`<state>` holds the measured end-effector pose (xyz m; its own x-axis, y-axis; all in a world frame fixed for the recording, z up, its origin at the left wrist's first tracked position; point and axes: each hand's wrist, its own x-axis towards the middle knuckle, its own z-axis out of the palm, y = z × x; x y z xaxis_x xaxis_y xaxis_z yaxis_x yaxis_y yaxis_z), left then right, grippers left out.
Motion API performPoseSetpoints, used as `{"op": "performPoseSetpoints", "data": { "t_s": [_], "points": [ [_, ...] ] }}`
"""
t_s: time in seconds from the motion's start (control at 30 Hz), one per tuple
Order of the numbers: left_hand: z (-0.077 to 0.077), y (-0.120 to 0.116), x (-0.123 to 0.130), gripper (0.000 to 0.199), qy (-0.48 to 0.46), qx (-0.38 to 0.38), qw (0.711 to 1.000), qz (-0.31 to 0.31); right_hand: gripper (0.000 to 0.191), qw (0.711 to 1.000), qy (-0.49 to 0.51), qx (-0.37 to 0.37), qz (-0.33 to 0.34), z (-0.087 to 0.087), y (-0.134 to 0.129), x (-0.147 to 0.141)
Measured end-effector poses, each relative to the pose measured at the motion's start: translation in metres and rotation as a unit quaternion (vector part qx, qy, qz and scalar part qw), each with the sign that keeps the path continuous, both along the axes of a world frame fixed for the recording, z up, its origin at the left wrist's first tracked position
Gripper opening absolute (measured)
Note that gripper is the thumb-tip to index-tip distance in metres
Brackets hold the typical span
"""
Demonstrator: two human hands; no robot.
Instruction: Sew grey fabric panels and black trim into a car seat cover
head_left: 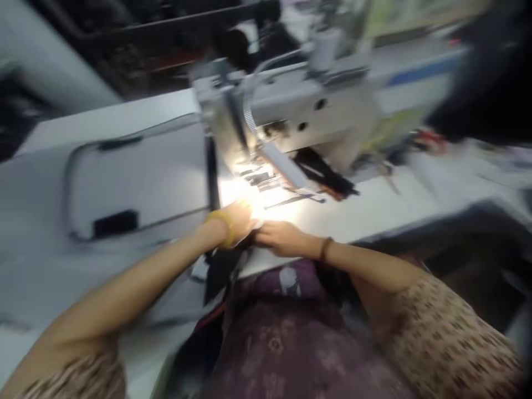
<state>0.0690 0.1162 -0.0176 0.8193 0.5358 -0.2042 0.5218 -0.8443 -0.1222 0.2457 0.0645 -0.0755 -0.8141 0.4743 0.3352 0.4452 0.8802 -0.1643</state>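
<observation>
left hand (238, 218) and right hand (280, 235) met before the sewing machine (344, 119), the work apparently midway.

their fingers bent inward, nearly touching, around a dark piece (248, 238) at the near edge of the counter (332, 219); blur and glare hid whether either hand gripped it, so that could not be told. the piece lay on the near side of the machine's brightly lit needle area, seemingly short of it, so no stitching of it could be confirmed as done. to the left lay a pale panel (166, 172), flat, its dark outline (66, 183) and black patch (115, 223) seemingly in place already; how much was left to do on either could not be judged.
</observation>
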Motion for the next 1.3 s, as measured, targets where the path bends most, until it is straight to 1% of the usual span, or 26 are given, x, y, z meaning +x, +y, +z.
{"op": "performPoseSetpoints", "data": {
  "t_s": [0.03, 0.07, 0.17, 0.27, 0.37, 0.43, 0.5, 0.53, 0.6, 0.63, 0.7, 0.73, 0.77, 0.83, 0.87, 0.9, 0.97, 1.03, 1.13, 1.2, 1.27, 1.3],
  "points": [
    [-0.004, 0.0, -0.001, 0.019, 0.009, -0.002, 0.999, 0.031, 0.039, 1.0, 0.009, 0.007, -0.003, -0.003, 0.002, 0.0],
    [-0.009, 0.001, -0.002, 0.028, 0.013, 0.011, 0.999, 0.049, 0.039, 1.0, 0.014, 0.014, -0.006, -0.005, 0.003, -0.001],
    [-0.016, 0.001, -0.006, 0.04, -0.02, 0.053, 0.996, 0.062, 0.038, 1.0, 0.004, 0.029, -0.01, -0.005, 0.0, -0.006],
    [-0.019, -0.003, -0.01, 0.04, -0.051, 0.056, 0.995, 0.067, 0.033, 0.999, -0.02, 0.03, -0.016, 0.0, -0.005, -0.007],
    [-0.021, -0.004, -0.013, 0.039, -0.07, 0.025, 0.996, 0.046, 0.032, 0.998, -0.03, 0.036, -0.029, 0.002, -0.007, -0.006],
    [-0.019, -0.005, -0.015, 0.042, -0.084, 0.005, 0.995, 0.046, 0.032, 0.998, -0.024, 0.041, -0.035, 0.0, -0.007, -0.005],
    [-0.012, -0.01, -0.017, 0.05, -0.09, -0.036, 0.994, 0.055, 0.025, 0.998, -0.014, 0.037, -0.048, -0.001, -0.006, -0.004],
    [-0.007, -0.014, -0.017, 0.055, -0.093, -0.067, 0.992, 0.055, 0.02, 0.998, -0.009, 0.03, -0.055, -0.001, -0.006, -0.004],
    [0.008, -0.022, -0.016, 0.061, -0.096, -0.124, 0.986, 0.053, 0.019, 0.998, 0.006, 0.013, -0.066, 0.003, -0.006, -0.006],
    [0.015, -0.026, -0.016, 0.062, -0.093, -0.142, 0.984, 0.056, 0.02, 0.997, 0.014, -0.001, -0.071, 0.006, -0.007, -0.008],
    [0.029, -0.03, -0.013, 0.054, -0.07, -0.16, 0.981, 0.079, 0.023, 0.997, 0.021, -0.033, -0.071, 0.015, -0.01, -0.015],
    [0.034, -0.03, -0.012, 0.047, -0.049, -0.165, 0.981, 0.095, 0.023, 0.997, 0.011, -0.049, -0.062, 0.019, -0.013, -0.02],
    [0.038, -0.03, -0.01, 0.041, -0.024, -0.168, 0.979, 0.11, 0.021, 0.997, -0.011, -0.063, -0.039, 0.021, -0.016, -0.026],
    [0.039, -0.029, -0.005, 0.036, 0.031, -0.166, 0.978, 0.122, 0.02, 0.994, -0.074, -0.07, 0.031, 0.021, -0.024, -0.038],
    [0.037, -0.03, -0.004, 0.035, 0.054, -0.158, 0.979, 0.118, 0.022, 0.991, -0.103, -0.064, 0.055, 0.018, -0.029, -0.043],
    [0.034, -0.032, -0.002, 0.035, 0.068, -0.144, 0.981, 0.108, 0.025, 0.988, -0.128, -0.056, 0.066, 0.014, -0.033, -0.048],
    [0.025, -0.038, -0.003, 0.041, 0.074, -0.112, 0.986, 0.096, 0.029, 0.987, -0.145, -0.038, 0.054, 0.002, -0.039, -0.052],
    [0.013, -0.046, -0.007, 0.051, 0.055, -0.086, 0.99, 0.097, 0.028, 0.994, -0.105, -0.006, 0.04, -0.008, -0.042, -0.05],
    [0.0, -0.054, -0.015, 0.057, 0.022, -0.064, 0.993, 0.1, 0.027, 0.997, 0.025, 0.071, 0.024, -0.015, -0.041, -0.039],
    [-0.004, -0.054, -0.019, 0.062, 0.013, -0.061, 0.993, 0.1, 0.026, 0.99, 0.081, 0.111, -0.005, -0.013, -0.037, -0.03],
    [-0.005, -0.053, -0.023, 0.065, -0.003, -0.07, 0.992, 0.103, 0.027, 0.986, 0.098, 0.129, -0.039, -0.01, -0.032, -0.023],
    [-0.004, -0.052, -0.025, 0.062, -0.024, -0.075, 0.99, 0.115, 0.027, 0.984, 0.102, 0.133, -0.055, -0.009, -0.03, -0.021]
  ]
}}
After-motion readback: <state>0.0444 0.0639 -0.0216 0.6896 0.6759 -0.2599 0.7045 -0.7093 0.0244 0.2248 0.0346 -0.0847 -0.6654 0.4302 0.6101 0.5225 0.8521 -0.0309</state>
